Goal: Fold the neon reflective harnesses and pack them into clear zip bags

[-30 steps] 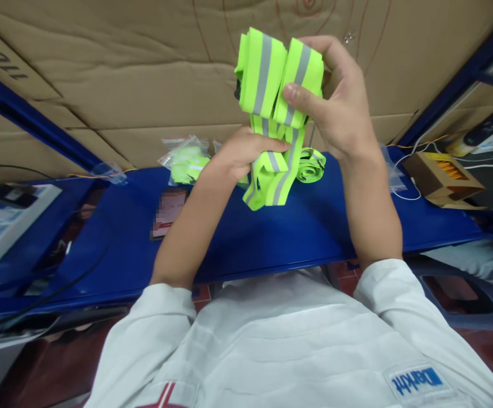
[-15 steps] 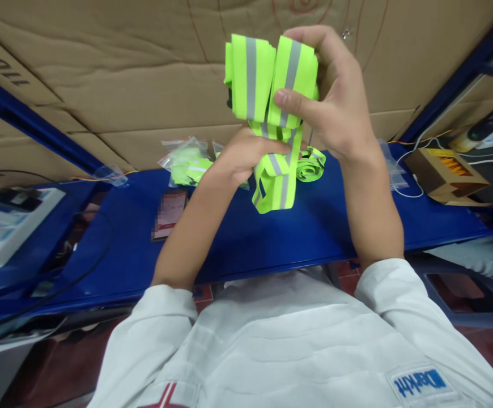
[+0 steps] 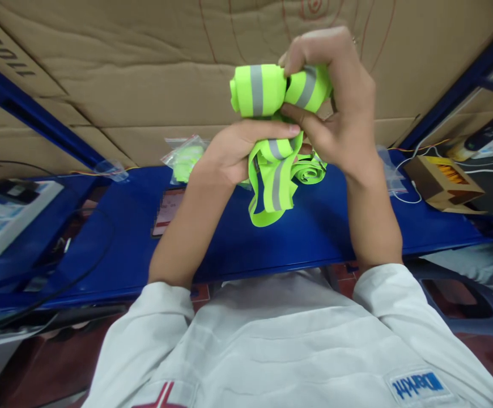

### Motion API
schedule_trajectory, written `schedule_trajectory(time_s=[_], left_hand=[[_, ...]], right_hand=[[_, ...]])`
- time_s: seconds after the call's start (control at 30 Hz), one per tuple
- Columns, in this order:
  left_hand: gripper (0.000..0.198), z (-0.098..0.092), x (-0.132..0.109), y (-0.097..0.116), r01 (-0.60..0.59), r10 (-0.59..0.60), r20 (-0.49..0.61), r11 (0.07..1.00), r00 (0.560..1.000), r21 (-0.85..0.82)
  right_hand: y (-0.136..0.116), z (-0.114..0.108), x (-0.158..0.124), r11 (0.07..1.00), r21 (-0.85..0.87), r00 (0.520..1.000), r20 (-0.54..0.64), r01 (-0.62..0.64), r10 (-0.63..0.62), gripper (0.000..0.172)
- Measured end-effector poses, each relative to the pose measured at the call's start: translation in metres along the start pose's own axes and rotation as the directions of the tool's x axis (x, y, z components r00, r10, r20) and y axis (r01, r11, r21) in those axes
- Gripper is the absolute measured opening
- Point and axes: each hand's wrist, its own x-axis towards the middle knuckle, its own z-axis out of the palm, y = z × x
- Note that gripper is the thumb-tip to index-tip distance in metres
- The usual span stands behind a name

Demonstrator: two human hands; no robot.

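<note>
Both my hands hold a neon-yellow reflective strap [image 3: 258, 90] with a grey stripe, raised above the blue table. Its upper part is bunched into two rolls side by side. My right hand [image 3: 346, 107] grips the right-hand roll, thumb below and fingers over the top. Below the left roll, my left hand [image 3: 238, 147] is closed around the strap, its thumb pointing right. A loose loop of strap hangs beneath the left hand. Behind it on the table lies another coiled neon strap [image 3: 309, 171]. My left fingers are mostly hidden by the strap.
On the blue table [image 3: 314, 238] lie clear bags with neon straps [image 3: 186, 161], a phone-like device [image 3: 168, 212] and an open cardboard box [image 3: 446, 184] holding orange items. Large cardboard [image 3: 144, 96] stands behind. Blue frame posts [image 3: 42, 113] slant at both sides, and cables trail nearby.
The rolled upper part has tipped and dropped slightly, and my right fingers have curled over between the two rolls. The hanging loop has opened wider. My left thumb has moved up.
</note>
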Motion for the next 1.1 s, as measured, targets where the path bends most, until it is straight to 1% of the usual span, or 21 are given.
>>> schedule_trajectory(time_s=[0.07,0.1,0.17,0.2,0.27,0.3,0.33,0.37,0.4,0.43,0.47,0.53,0.57,0.6,0.67,0.73,0.8,0.87,0.97,1.03,1.1], left_hand=[[0.026,-0.001,-0.003,0.001,-0.054,0.058,0.076,0.998,0.995,-0.044],[0.028,-0.001,-0.005,0.002,-0.092,0.101,0.122,0.993,0.987,-0.073],[0.034,0.002,-0.009,0.004,-0.166,0.188,0.196,0.978,0.962,-0.126],[0.040,0.004,-0.010,0.005,-0.193,0.221,0.218,0.970,0.950,-0.145],[0.048,0.007,-0.012,0.007,-0.232,0.272,0.232,0.955,0.934,-0.183],[0.048,0.007,-0.011,0.006,-0.239,0.285,0.237,0.949,0.929,-0.203],[0.046,0.006,-0.010,0.006,-0.241,0.292,0.241,0.945,0.925,-0.221],[0.040,0.004,-0.008,0.004,-0.235,0.290,0.241,0.944,0.926,-0.230],[0.033,0.001,-0.006,0.002,-0.224,0.275,0.236,0.949,0.932,-0.222],[0.026,-0.003,-0.004,-0.001,-0.208,0.252,0.230,0.958,0.940,-0.199],[0.021,-0.006,-0.001,-0.004,-0.193,0.227,0.222,0.967,0.948,-0.164],[0.020,-0.011,0.002,-0.008,-0.181,0.194,0.201,0.980,0.960,-0.085],[0.022,-0.013,0.002,-0.009,-0.188,0.194,0.186,0.981,0.963,-0.047],[0.024,-0.014,0.001,-0.010,-0.202,0.201,0.170,0.979,0.965,-0.012],[0.027,-0.014,-0.001,-0.010,-0.228,0.218,0.138,0.972,0.966,0.059],[0.026,-0.013,-0.004,-0.008,-0.220,0.208,0.106,0.969,0.972,0.115],[0.024,-0.013,-0.004,-0.008,-0.193,0.183,0.083,0.971,0.980,0.143],[0.022,-0.013,-0.002,-0.009,-0.183,0.173,0.083,0.973,0.981,0.141],[0.026,-0.015,0.004,-0.013,-0.189,0.174,0.140,0.977,0.975,0.099],[0.028,-0.017,0.008,-0.015,-0.175,0.162,0.177,0.983,0.971,0.059],[0.027,-0.019,0.012,-0.017,-0.163,0.158,0.209,0.987,0.965,0.007]], right_hand=[[-0.004,-0.003,0.000,0.999,-0.032,0.999,0.039,0.034,-0.033,0.017],[-0.006,-0.006,0.000,0.998,-0.027,0.997,0.063,0.056,-0.055,0.019],[-0.009,-0.012,0.001,0.997,0.013,0.987,0.141,0.073,-0.075,0.030],[-0.010,-0.015,0.002,0.998,0.033,0.979,0.196,0.054,-0.059,0.035],[-0.009,-0.022,0.003,0.997,0.076,0.950,0.311,0.003,-0.027,0.043],[-0.008,-0.025,0.003,0.994,0.109,0.933,0.359,-0.007,-0.033,0.047],[-0.005,-0.026,0.004,0.989,0.144,0.917,0.396,-0.021,-0.038,0.049],[-0.002,-0.027,0.003,0.983,0.176,0.909,0.416,-0.047,-0.031,0.047],[0.002,-0.027,0.003,0.976,0.203,0.910,0.414,-0.081,-0.011,0.040],[0.006,-0.026,0.003,0.967,0.225,0.921,0.390,-0.123,0.026,0.032],[0.011,-0.024,0.002,0.955,0.241,0.935,0.346,-0.172,0.081,0.028],[0.019,-0.019,0.000,0.926,0.277,0.950,0.250,-0.257,0.189,0.031],[0.023,-0.017,-0.001,0.913,0.293,0.948,0.233,-0.282,0.218,0.036],[0.026,-0.015,-0.002,0.902,0.305,0.940,0.248,-0.304,0.233,0.043],[0.033,-0.014,-0.003,0.879,0.318,0.903,0.358,-0.356,0.236,0.053],[0.040,-0.013,-0.004,0.850,0.326,0.843,0.489,-0.415,0.224,0.053],[0.044,-0.014,-0.005,0.810,0.346,0.798,0.557,-0.474,0.229,0.051],[0.046,-0.014,-0.006,0.760,0.370,0.773,0.577,-0.534,0.262,0.046],[0.042,-0.016,-0.009,0.685,0.412,0.755,0.574,-0.601,0.317,0.041],[0.038,-0.017,-0.011,0.673,0.417,0.760,0.550,-0.610,0.348,0.041],[0.038,-0.015,-0.010,0.681,0.411,0.777,0.490,-0.605,0.394,0.044]])
